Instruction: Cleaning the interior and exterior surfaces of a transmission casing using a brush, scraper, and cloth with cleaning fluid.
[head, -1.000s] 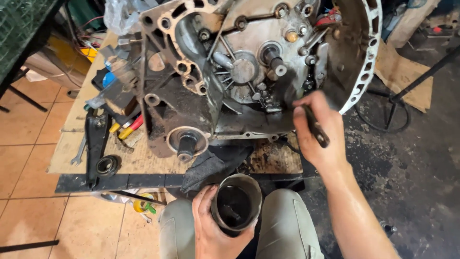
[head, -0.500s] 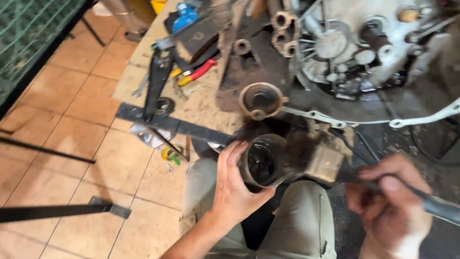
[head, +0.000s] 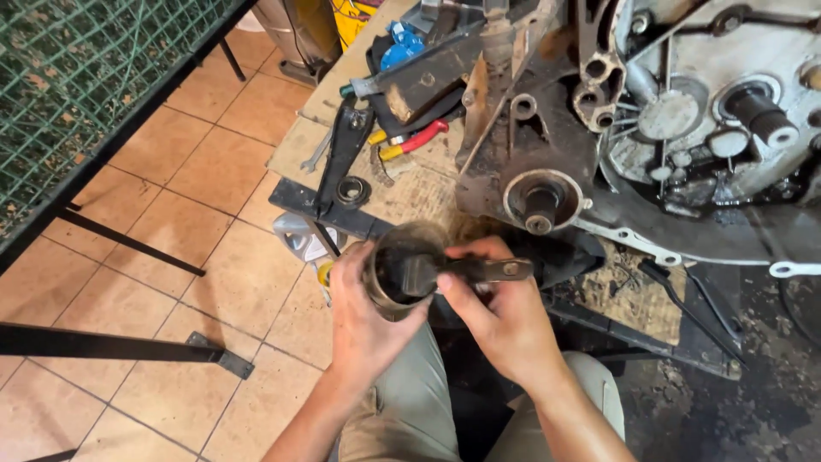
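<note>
My left hand (head: 363,321) grips a dark, greasy metal cylinder (head: 395,272), held above my lap with its open end facing up. My right hand (head: 500,312) holds a flat dark metal tool (head: 466,270) by its handle. The tool's end reaches into the cylinder's mouth. Both hands are close together over my knees, just in front of a large engine casing (head: 684,111) with a protruding shaft (head: 540,205).
A low wooden board (head: 410,184) carries the casing, red and yellow handled pliers (head: 410,141), a long black lever (head: 342,154), a bearing ring (head: 352,191) and a blue object (head: 400,47). Tan floor tiles (head: 180,282) lie to the left, with black metal legs (head: 111,346) and green mesh (head: 77,77).
My view swung left and down from the casing. My right hand left the casing with the tool and brought it to the cylinder, whose mouth the tool now enters.
</note>
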